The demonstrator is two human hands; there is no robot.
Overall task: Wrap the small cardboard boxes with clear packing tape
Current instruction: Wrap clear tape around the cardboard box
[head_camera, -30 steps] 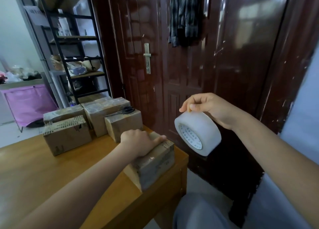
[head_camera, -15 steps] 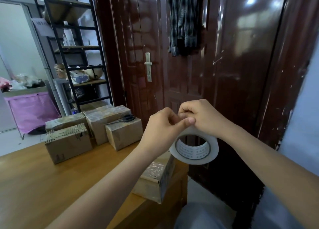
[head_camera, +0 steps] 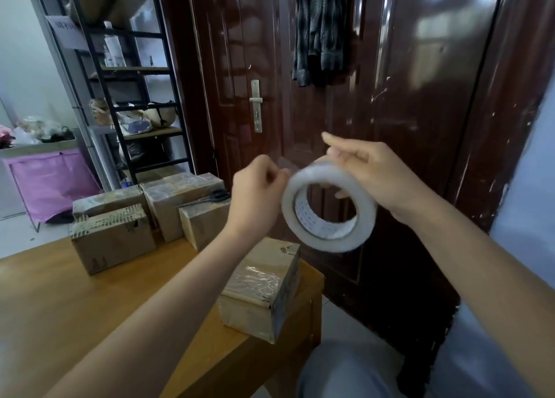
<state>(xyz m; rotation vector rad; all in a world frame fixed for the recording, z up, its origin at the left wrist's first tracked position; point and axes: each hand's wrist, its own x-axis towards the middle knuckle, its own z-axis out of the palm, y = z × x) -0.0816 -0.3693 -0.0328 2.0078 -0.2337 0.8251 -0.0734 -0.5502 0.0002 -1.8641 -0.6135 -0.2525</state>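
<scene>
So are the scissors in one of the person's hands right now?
No, the scissors lie on top of the boxes at the back of the table.

Dark red-brown glossy door (head_camera: 315, 103) fills the far wall, scuffed in places, fitted with a metal handle plate (head_camera: 256, 105). A plaid garment (head_camera: 319, 28) hangs on it. Black metal shelving (head_camera: 126, 76) stands left, holding clutter. Wooden table (head_camera: 54, 304) in foreground. Pale tiled floor (head_camera: 15, 235). Ceiling light reflects off the door.

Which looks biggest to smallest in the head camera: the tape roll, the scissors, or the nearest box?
1. Nearest box
2. Tape roll, almost as big, though it is closer to the camera, so unsure
3. Scissors
</scene>
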